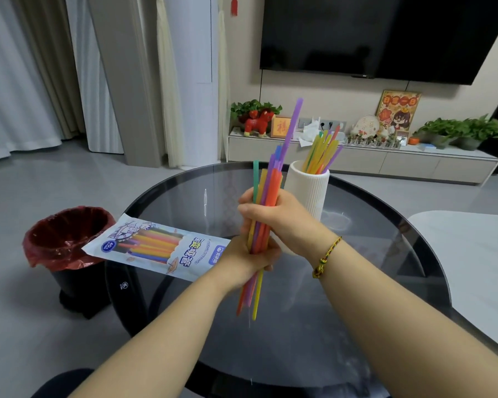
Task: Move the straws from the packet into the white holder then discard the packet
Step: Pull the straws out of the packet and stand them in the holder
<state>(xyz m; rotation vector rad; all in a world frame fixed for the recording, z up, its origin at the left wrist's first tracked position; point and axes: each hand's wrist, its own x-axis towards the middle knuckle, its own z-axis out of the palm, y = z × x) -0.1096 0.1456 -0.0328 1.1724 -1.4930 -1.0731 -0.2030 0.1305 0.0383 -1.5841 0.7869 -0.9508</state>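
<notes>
Both hands grip one upright bundle of coloured straws [266, 182] above the round glass table [184, 193]. My right hand [273, 212] wraps the bundle's middle; my left hand [246, 255] holds it just below, and the straws' lower ends stick out under it. One purple straw rises well above the others. The white ribbed holder [309, 191] stands just right of the bundle with several straws [322, 153] leaning inside it. The printed straw packet [156, 248] lies flat on the table's left edge, left of my left hand, its far end overhanging towards the bin.
A black bin with a red liner [66, 239] stands on the floor left of the table. A white table surface [472, 254] sits at the right. Behind are a low TV cabinet [385, 162] with plants and ornaments, and a wall-mounted TV.
</notes>
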